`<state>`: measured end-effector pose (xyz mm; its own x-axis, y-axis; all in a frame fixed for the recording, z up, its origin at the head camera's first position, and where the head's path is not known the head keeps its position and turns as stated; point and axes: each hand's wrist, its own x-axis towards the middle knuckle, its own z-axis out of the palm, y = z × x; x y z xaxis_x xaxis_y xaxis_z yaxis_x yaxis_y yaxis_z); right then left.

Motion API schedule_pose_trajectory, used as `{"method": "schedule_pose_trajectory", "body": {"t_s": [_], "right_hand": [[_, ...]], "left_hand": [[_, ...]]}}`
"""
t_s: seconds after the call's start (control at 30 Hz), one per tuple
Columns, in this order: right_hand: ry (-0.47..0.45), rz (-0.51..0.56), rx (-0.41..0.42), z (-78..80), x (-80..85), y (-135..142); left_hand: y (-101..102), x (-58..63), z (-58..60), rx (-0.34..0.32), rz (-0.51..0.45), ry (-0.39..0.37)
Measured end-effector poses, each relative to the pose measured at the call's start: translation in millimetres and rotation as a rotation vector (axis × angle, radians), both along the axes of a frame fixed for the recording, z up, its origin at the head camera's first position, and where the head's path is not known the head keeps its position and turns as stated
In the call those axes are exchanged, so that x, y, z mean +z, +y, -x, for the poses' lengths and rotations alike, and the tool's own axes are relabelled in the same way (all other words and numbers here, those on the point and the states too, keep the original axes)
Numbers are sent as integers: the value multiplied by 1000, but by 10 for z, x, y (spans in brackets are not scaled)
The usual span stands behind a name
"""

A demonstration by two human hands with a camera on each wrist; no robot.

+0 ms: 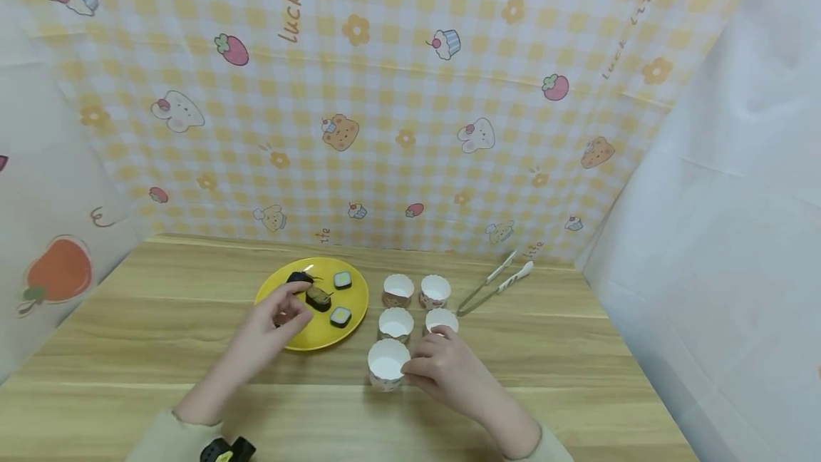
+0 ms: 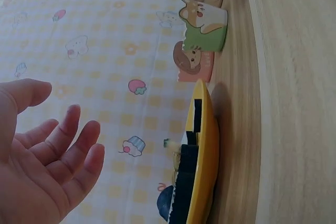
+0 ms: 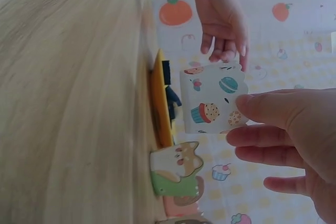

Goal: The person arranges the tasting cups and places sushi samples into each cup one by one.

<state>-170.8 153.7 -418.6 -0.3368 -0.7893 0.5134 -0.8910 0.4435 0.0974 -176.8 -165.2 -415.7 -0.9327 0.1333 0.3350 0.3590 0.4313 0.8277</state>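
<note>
My right hand (image 1: 445, 373) pinches the rim of a white paper baking cup (image 1: 388, 371) between thumb and fingers. Cupcakes and other sweets are printed on this cup's (image 3: 210, 103) side, and in the right wrist view it is held off the table. Over the left part of the yellow plate (image 1: 354, 291) hovers my left hand (image 1: 269, 323), fingers loosely bent, nothing in them in the left wrist view. Sushi pieces lie on the plate: a topped dark one (image 1: 318, 298) and small square rolls (image 1: 343, 279); the hand partly covers others.
Several more paper baking cups (image 1: 398, 289) stand in two columns right of the plate, one (image 1: 441, 319) partly behind my right hand. White-handled tongs (image 1: 497, 284) lie at the back right. A patterned cloth (image 1: 410, 98) rises behind the wooden table (image 1: 545, 355).
</note>
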Motion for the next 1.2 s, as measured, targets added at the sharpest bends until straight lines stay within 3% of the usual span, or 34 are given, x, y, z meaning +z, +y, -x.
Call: {"method": "schedule_pose_trajectory", "body": {"t_s": [0.2, 0.57, 0.8, 1.2], "right_hand": [[17, 2, 10, 13, -90, 41], [34, -3, 3, -1, -185, 84], [22, 5, -9, -13, -229, 99], [10, 2, -5, -15, -283, 102]], "left_hand": [[-108, -23, 28, 83, -19, -53], [-405, -106, 108, 156, 12, -5], [-638, -177, 164, 208, -20, -79], [-827, -211, 260, 308, 75, -191]]}}
